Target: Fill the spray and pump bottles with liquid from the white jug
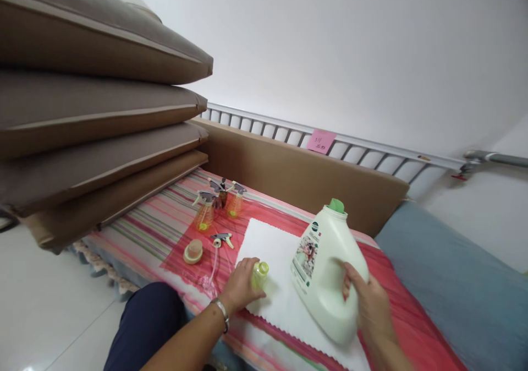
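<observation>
While L fingers (248, 263) hold sm yellow-green btl (259, 275), R fingers (355, 276) wrap lg pale jug (325, 283) by its handle (360, 256).

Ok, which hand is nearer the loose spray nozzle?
Left. The left hand, on the small bottle, is close by, right of the nozzle; the right hand is farther right, gripping the jug.

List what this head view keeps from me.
In the head view:
Base of the small yellow-green plastic bottle: hidden by the left hand.
Contents of the pale green plastic jug: hidden by its walls.
Writing on the pink paper note: too small.
Stacked brown cushions: cut off by the left edge.
</observation>
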A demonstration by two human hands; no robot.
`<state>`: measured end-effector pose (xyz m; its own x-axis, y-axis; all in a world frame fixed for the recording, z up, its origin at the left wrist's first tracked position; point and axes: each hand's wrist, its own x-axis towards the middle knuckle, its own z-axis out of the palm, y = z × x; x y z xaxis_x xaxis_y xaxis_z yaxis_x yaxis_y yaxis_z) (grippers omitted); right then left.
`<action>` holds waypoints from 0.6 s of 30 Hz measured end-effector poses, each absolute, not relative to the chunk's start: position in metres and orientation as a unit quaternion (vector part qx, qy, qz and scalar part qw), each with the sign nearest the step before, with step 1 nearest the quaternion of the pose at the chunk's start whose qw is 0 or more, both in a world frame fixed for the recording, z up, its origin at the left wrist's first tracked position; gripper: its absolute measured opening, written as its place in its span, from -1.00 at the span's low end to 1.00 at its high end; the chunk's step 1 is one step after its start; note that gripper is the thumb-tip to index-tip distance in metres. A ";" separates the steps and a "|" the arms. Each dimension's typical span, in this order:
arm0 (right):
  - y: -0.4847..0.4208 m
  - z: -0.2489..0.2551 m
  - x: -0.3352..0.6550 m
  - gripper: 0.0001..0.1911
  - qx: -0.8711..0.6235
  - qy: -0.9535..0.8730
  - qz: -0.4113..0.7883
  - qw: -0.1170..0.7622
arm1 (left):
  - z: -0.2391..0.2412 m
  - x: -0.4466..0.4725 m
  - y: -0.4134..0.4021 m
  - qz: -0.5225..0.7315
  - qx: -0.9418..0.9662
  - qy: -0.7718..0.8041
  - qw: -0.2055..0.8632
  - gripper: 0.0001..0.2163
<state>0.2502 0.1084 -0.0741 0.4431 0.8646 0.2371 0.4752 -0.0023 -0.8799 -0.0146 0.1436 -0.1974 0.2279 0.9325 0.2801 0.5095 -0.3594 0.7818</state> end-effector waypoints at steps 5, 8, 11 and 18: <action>0.146 -0.087 0.235 -0.55 -0.697 -0.454 0.142 0.537 | -0.197 -0.017 0.143 0.376 0.735 0.486 0.286 -0.22; 0.162 -0.093 0.230 -0.55 -0.703 -0.445 0.130 0.540 | -0.199 -0.017 0.143 0.379 0.731 0.484 0.295 -0.22; 0.168 -0.105 0.226 -0.56 -0.710 -0.442 0.128 0.533 | -0.202 -0.017 0.144 0.385 0.726 0.480 0.307 -0.21; 0.150 -0.127 0.216 -0.57 -0.750 -0.444 0.135 0.472 | -0.204 -0.018 0.140 0.379 0.725 0.483 0.314 -0.14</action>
